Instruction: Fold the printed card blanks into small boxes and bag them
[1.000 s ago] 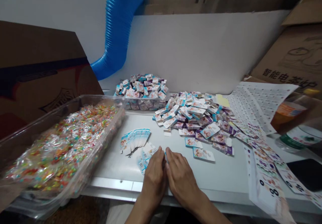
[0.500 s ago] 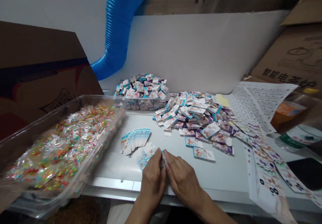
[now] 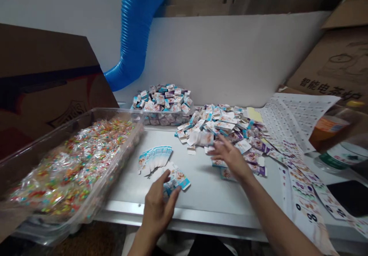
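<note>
My left hand hovers at the table's near edge with its fingers apart, the fingertips touching a small stack of flat printed cartons. My right hand is stretched out to the right, fingers spread and empty, over the near edge of a big heap of small folded cartons. A blurred carton lies just beyond its fingertips. A fanned row of flat cartons lies left of the stack.
A clear plastic tub of colourful wrapped sweets fills the left. A clear tray heaped with cartons stands at the back. Printed sticker sheets, a bottle and a dark phone are on the right. Cardboard boxes flank the table.
Both hands were together pinching a carton at the near edge. Now they are apart: the right hand has shot out to the heap, and the left has dropped back beside the small stack.
</note>
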`<state>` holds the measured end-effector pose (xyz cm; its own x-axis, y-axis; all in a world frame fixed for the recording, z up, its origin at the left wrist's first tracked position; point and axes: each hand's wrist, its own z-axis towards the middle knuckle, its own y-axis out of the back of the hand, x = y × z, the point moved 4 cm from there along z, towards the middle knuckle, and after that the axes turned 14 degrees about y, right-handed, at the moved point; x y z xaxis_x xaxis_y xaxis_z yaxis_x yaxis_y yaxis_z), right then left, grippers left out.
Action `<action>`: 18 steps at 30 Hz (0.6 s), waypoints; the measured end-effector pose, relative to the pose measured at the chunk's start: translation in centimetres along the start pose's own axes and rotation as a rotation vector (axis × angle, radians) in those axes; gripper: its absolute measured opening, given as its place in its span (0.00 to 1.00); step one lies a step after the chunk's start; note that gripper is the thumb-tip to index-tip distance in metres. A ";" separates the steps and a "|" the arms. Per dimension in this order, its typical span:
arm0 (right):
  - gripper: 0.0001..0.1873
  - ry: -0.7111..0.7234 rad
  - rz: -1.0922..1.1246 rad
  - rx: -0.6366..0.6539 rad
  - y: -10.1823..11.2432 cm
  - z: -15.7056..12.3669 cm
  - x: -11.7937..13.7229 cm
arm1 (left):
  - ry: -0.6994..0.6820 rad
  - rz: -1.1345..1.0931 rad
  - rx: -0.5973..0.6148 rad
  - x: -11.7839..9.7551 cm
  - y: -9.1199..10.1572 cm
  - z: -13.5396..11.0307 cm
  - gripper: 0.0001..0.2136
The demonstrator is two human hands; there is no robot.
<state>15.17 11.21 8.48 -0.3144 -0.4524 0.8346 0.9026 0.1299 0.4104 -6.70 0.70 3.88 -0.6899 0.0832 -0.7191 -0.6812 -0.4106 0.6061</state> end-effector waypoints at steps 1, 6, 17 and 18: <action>0.31 -0.008 0.026 -0.029 0.0 0.3 -0.4 | 0.054 -0.015 -0.043 0.4 0.5 0.2 0.19; 0.39 0.361 -0.334 0.608 -6.9 -1.8 -0.3 | 0.150 -0.054 -0.115 1.1 0.8 0.7 0.15; 0.16 0.291 -0.163 0.383 -6.2 -1.6 2.2 | -0.305 0.342 -0.062 -1.3 -2.0 1.9 0.29; 0.15 0.228 -0.105 0.390 -6.1 -1.7 2.2 | -0.326 0.342 -0.050 -1.8 -2.2 2.2 0.28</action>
<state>9.47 7.94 7.25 -0.2857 -0.6579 0.6969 0.6774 0.3757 0.6324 -4.55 3.41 4.57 -0.9188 0.2130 -0.3323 -0.3947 -0.5063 0.7667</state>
